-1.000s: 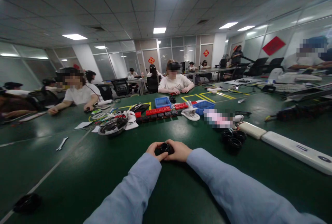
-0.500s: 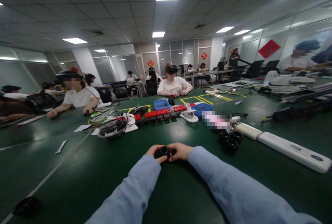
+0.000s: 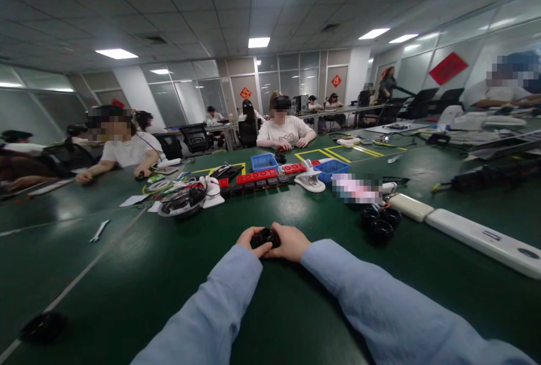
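No words or numbers are showing clearly enough to read. The red diamond signs point(image 3: 245, 93) are hanging on the far walls, but their marks are looking too small and blurry.

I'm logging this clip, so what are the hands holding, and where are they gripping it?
A small black round part, held between both hands: the left hand grips its left side and the right hand its right side.

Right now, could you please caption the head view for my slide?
Left hand and right hand clasp a small black round part at a green table.
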The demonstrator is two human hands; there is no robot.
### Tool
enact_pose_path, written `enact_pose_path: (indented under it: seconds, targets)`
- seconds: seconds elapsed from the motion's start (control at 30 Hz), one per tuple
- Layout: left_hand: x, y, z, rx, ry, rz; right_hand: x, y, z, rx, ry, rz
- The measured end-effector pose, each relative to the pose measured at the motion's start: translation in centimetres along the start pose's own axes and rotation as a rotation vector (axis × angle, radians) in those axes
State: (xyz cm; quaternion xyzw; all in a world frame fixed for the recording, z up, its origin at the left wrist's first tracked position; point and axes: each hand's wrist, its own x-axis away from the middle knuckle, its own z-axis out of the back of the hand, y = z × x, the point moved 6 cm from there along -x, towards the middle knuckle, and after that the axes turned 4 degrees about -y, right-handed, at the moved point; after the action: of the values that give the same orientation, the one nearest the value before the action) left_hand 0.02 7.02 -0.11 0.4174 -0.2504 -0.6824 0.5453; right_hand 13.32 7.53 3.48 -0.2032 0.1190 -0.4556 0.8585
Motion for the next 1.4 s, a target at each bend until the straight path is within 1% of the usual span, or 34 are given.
enact_pose_path:
  seconds: [0.1,0.2,0.27,0.3,0.4,0.53,0.6,0.77,0.87,0.97,1.03,1.13,1.23,1.3,1.4]
  targets:
    - [0.0,0.1,-0.2,0.007,-0.046,-0.019,0.0,0.2,0.2,-0.091,-0.075,0.073]
    - [0.1,0.2,-0.2,0.02,-0.095,-0.01,0.0,0.6,-0.1,-0.276,-0.274,0.175]
    - [0.2,0.3,-0.2,0.029,-0.116,0.013,0.0,0.9,-0.5,-0.407,-0.399,0.202]
    - [0.3,0.4,-0.2,0.031,-0.123,0.025,-0.1,1.1,-0.7,-0.459,-0.429,0.199]
    - [0.5,0.7,-0.1,0.041,-0.135,0.048,-0.5,1.6,-1.0,-0.533,-0.412,0.175]
    - [0.5,0.9,0.0,0.054,-0.105,0.045,-0.7,1.7,-1.2,-0.524,-0.337,0.145]
    - [0.5,0.8,-0.1,0.058,-0.077,0.035,-0.7,1.7,-1.1,-0.452,-0.267,0.112]
    - [0.3,0.6,0.1,0.018,0.015,0.042,-0.4,0.9,-0.4,-0.124,-0.065,0.004]
    - [0.3,0.9,0.3,-0.047,0.046,0.025,-0.1,-0.1,-0.1,-0.002,-0.022,-0.019]
    - [0.3,1.0,0.3,-0.061,0.04,0.017,0.2,-0.6,0.2,0.013,-0.053,0.008]
    - [0.3,1.0,0.2,-0.032,0.012,0.003,0.3,-0.6,0.4,-0.043,-0.1,0.07]
    - [0.2,1.0,0.0,0.012,-0.049,-0.017,0.1,-0.1,0.3,-0.204,-0.242,0.193]
    - [0.3,1.1,0.1,0.016,-0.064,-0.004,-0.1,0.7,-0.2,-0.355,-0.396,0.222]
    - [0.4,1.2,0.2,0.028,-0.062,0.014,-0.2,1.2,-0.5,-0.401,-0.413,0.202]
    - [0.5,1.2,0.2,0.056,-0.061,0.034,-0.5,1.4,-0.7,-0.413,-0.369,0.178]
